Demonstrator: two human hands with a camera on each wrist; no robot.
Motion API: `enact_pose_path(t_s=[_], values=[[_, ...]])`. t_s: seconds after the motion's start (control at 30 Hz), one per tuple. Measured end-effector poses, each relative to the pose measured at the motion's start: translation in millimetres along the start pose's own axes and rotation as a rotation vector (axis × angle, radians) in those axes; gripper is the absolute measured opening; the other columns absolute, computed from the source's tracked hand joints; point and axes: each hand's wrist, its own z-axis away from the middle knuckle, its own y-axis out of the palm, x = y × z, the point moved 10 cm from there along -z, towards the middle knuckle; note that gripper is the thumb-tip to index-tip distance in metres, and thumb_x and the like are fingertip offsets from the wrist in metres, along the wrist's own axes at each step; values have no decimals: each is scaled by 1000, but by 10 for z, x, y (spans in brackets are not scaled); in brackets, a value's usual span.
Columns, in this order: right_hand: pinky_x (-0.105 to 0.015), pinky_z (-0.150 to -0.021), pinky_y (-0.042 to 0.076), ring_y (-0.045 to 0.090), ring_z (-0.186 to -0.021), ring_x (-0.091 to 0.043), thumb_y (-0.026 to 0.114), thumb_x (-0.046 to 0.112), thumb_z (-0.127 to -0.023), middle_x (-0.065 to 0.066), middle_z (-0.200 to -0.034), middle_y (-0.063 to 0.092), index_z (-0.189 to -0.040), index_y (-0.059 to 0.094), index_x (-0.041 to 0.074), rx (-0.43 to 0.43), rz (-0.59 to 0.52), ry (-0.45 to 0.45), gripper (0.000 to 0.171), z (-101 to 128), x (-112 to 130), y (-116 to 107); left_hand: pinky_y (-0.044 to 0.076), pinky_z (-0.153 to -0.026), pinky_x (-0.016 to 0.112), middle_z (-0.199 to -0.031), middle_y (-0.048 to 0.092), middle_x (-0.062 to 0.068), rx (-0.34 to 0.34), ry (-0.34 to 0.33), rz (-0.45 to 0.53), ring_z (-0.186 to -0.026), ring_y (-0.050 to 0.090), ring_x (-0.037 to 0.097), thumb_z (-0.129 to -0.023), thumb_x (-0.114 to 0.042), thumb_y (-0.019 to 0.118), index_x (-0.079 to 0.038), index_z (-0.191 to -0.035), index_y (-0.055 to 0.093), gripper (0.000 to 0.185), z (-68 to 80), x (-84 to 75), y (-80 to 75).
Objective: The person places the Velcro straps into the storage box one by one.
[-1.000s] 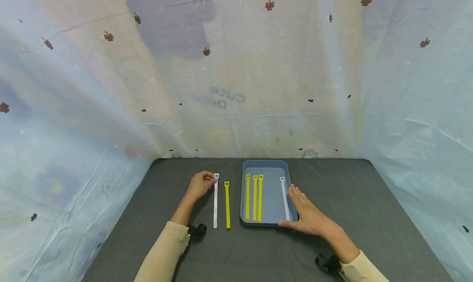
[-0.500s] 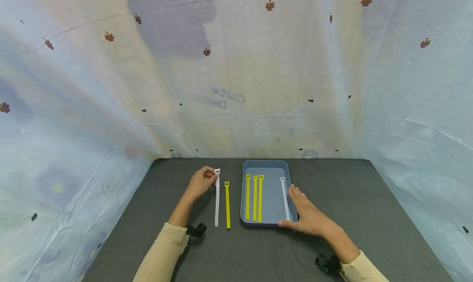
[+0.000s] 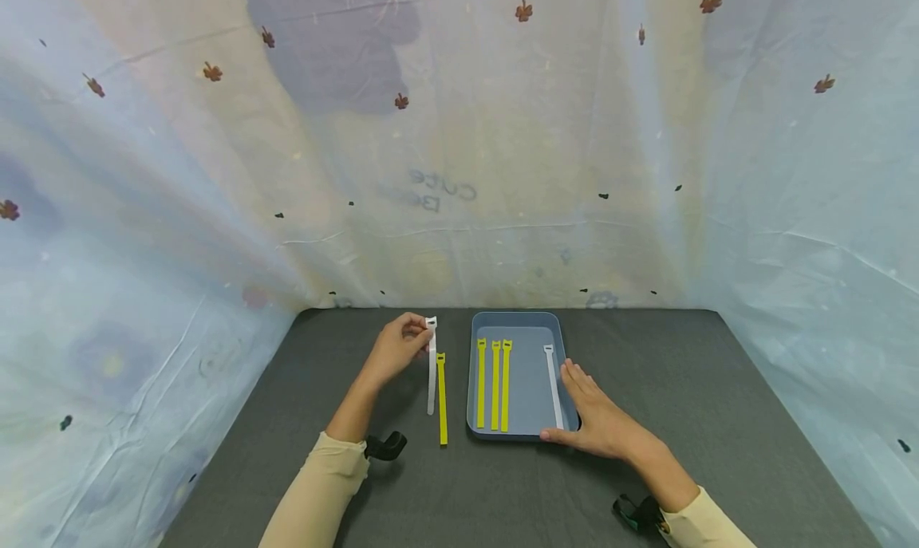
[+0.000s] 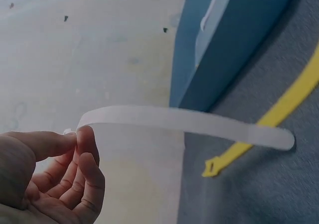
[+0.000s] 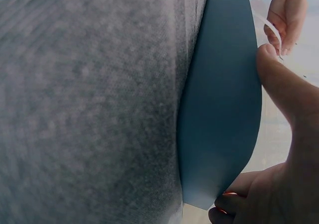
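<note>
The white strap (image 3: 431, 366) — a thin, flat, flexible strip with a slotted head — hangs clear of the bench (image 3: 718, 420), its head pinched between the thumb and curled fingers (image 4: 85, 143) of the left hand (image 3: 396, 350). Just beside it a yellow strap (image 3: 441, 398) of the same shape lies flat on the dark, felt-like bench. Right of that sits a smooth blue tray (image 3: 475, 329) with rounded corners, holding three yellow straps (image 3: 494, 384) and another white one (image 3: 554, 384). The right hand (image 3: 598, 418) rests against the tray's near right corner, fingers straight and together. On the pale backdrop, faint mirrored letters (image 3: 439, 193) appear to read "cute".
</note>
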Motion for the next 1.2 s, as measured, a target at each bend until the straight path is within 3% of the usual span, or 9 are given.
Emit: enact_pose_path(t_s=[0.2, 0.3, 0.53, 0.63, 0.73, 1.2], values=[[-65, -130, 20, 13, -164, -46, 74, 79, -84, -26, -177, 10, -168, 16, -7, 1, 1, 2, 134, -2, -7, 4, 62, -71, 32, -107, 74, 13, 14, 18, 15, -80, 73, 22, -108, -17, 69, -6, -121, 65, 18, -16, -162, 34], [-65, -129, 20, 13, -163, -47, 75, 79, -84, -26, -177, 11, -168, 16, -8, -4, 3, -2, 134, -1, -6, 1, 62, -72, 32, -108, 73, 12, 19, 21, 46, -80, 72, 18, -107, -17, 69, -4, -122, 66, 20, -23, -244, 62], [-66, -129, 21, 15, -163, -47, 76, 77, -85, -27, -177, 11, -168, 17, -8, -3, 5, -5, 133, -1, 12, -13, 62, -71, 32, -105, 73, 15, 45, 60, 97, -84, 73, 34, -107, -15, 70, -3, -121, 66, 19, -51, -469, 180], [-66, -129, 21, 15, -163, -47, 77, 76, -85, -27, -177, 11, -168, 17, -8, 1, 1, -1, 133, -2, 23, -19, 61, -70, 31, -105, 73, 16, 54, 84, 117, -80, 72, 27, -107, -15, 69, -3, -122, 65, 19, -62, -586, 250], [-65, -129, 21, 14, -163, -47, 77, 75, -85, -27, -177, 11, -168, 16, -7, 3, 0, -1, 132, -1, 34, -28, 61, -70, 31, -106, 73, 15, 72, 100, 134, -77, 71, 20, -108, -15, 69, -3, -122, 65, 20, -63, -687, 344], [-65, -129, 20, 13, -163, -47, 77, 75, -86, -27, -177, 11, -168, 16, -8, 10, -9, -1, 131, 5, 34, -36, 63, -73, 34, -111, 72, 12, 186, 155, 170, -83, 74, 23, -108, -15, 69, -6, -124, 64, 20, -90, -1013, 845]])
